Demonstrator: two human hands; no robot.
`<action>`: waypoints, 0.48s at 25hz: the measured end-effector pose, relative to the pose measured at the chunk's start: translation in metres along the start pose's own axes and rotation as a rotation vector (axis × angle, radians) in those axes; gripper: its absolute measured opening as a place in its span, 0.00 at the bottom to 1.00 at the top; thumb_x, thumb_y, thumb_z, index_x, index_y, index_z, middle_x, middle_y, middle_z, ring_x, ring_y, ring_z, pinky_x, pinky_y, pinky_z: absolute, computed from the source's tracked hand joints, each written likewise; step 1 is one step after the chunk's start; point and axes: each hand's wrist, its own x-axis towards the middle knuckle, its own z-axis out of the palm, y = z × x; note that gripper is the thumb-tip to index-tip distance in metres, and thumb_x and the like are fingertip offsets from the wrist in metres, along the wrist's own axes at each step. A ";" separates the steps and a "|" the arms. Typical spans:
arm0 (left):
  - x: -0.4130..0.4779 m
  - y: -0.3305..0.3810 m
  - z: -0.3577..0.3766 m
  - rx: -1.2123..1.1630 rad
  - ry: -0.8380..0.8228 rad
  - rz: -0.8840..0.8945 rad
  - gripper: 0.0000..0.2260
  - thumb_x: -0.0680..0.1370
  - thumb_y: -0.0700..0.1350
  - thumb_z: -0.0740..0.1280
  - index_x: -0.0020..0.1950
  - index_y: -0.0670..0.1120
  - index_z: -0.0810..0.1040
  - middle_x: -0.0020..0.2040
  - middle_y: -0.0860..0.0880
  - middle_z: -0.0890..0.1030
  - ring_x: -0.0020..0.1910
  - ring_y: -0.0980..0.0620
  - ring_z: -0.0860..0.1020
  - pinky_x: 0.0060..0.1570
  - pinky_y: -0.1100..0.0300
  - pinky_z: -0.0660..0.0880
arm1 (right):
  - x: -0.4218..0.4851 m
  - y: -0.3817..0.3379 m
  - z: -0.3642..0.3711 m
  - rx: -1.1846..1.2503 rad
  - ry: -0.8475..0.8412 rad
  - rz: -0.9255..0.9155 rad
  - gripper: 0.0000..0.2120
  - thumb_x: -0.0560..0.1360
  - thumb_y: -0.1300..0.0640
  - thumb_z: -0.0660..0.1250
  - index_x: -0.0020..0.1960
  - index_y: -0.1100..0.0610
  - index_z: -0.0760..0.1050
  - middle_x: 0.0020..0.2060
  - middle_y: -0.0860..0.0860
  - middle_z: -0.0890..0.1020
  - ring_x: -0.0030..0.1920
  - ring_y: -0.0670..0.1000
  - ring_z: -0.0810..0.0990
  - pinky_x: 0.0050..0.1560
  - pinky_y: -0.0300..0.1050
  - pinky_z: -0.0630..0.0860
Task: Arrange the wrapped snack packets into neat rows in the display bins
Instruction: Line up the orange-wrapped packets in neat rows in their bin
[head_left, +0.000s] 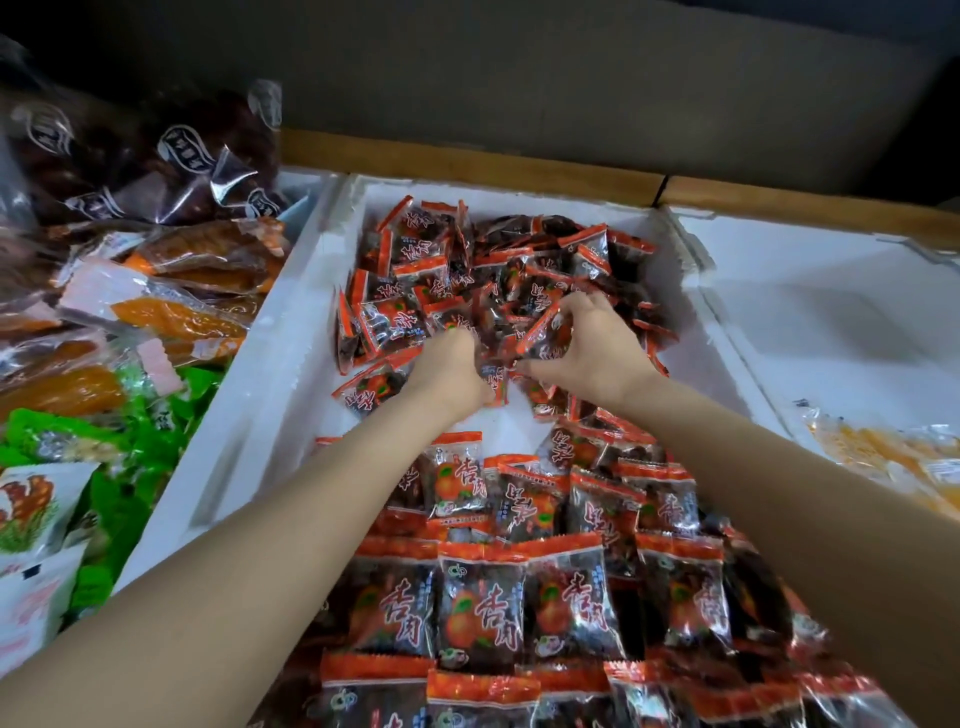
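Packets (498, 270) in red-and-black wrappers lie heaped at the far end of the white foam bin (291, 332), directly under both hands, with tidy rows (519, 597) filling the near end. Right hand (592, 348) curls thumb and fingers round one packet (543, 332) atop the heap; left hand (449, 371), just beside it, digs curled fingers into the pile, its grip hidden.

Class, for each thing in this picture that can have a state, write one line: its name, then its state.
far packets: jumbled heap.
near packets: face up in overlapping rows.
left hand: fingers curled in the far packets; a hold cannot be told.
right hand: pinches a red packet.
white bin: part filled.
right bin: yellow packets at its near corner.
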 end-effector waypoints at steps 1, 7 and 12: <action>-0.004 0.000 -0.007 -0.020 0.063 0.026 0.11 0.73 0.38 0.72 0.54 0.41 0.78 0.50 0.47 0.74 0.48 0.49 0.73 0.45 0.62 0.70 | -0.003 -0.004 -0.005 0.059 0.064 -0.004 0.31 0.66 0.46 0.75 0.62 0.59 0.68 0.54 0.52 0.70 0.49 0.48 0.70 0.48 0.38 0.68; -0.053 0.006 -0.036 -0.283 0.304 0.185 0.04 0.71 0.40 0.75 0.44 0.44 0.83 0.34 0.56 0.77 0.33 0.58 0.74 0.35 0.76 0.66 | -0.061 -0.024 -0.048 0.465 0.093 0.114 0.22 0.64 0.45 0.75 0.48 0.55 0.70 0.36 0.48 0.82 0.33 0.40 0.77 0.32 0.33 0.70; -0.100 0.025 -0.033 -0.840 0.158 0.043 0.02 0.75 0.39 0.70 0.45 0.45 0.82 0.42 0.47 0.83 0.43 0.50 0.82 0.46 0.56 0.81 | -0.114 -0.028 -0.070 0.692 -0.116 0.272 0.23 0.58 0.48 0.75 0.49 0.58 0.75 0.41 0.53 0.85 0.37 0.52 0.83 0.35 0.43 0.79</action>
